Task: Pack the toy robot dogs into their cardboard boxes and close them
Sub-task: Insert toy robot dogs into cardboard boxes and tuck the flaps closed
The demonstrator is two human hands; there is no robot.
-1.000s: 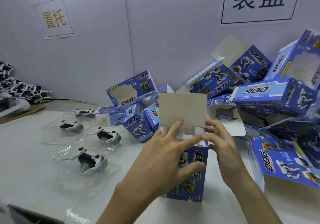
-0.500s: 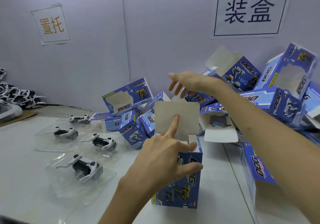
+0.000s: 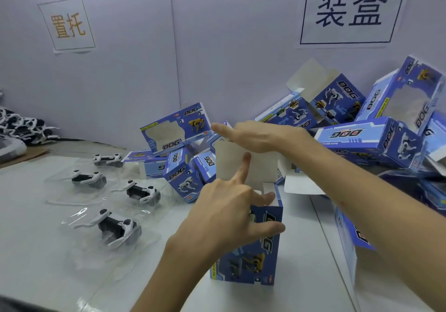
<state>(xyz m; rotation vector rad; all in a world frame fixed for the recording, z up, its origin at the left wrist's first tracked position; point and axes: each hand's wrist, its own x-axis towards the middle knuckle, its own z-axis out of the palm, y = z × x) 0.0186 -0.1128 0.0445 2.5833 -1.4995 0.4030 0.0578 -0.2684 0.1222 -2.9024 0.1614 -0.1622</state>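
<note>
— Where is the blue cardboard box [image 3: 253, 258]?
— Upright on the white tabletop [image 3: 36, 251]. The left grip [image 3: 231, 215] grasps it, forefinger against its raised flap [image 3: 226, 162].
— The right grip [image 3: 260, 135]?
— Released, fingers straight at the flap's top (the box's inside is hidden). Black-and-white toy robot dogs [image 3: 115, 227] lie left.

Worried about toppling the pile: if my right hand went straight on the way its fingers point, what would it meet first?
Probably the windowed blue box leaning by the wall: the right hand points left at it over the open flap of the upright box. Depth is unclear.
</note>
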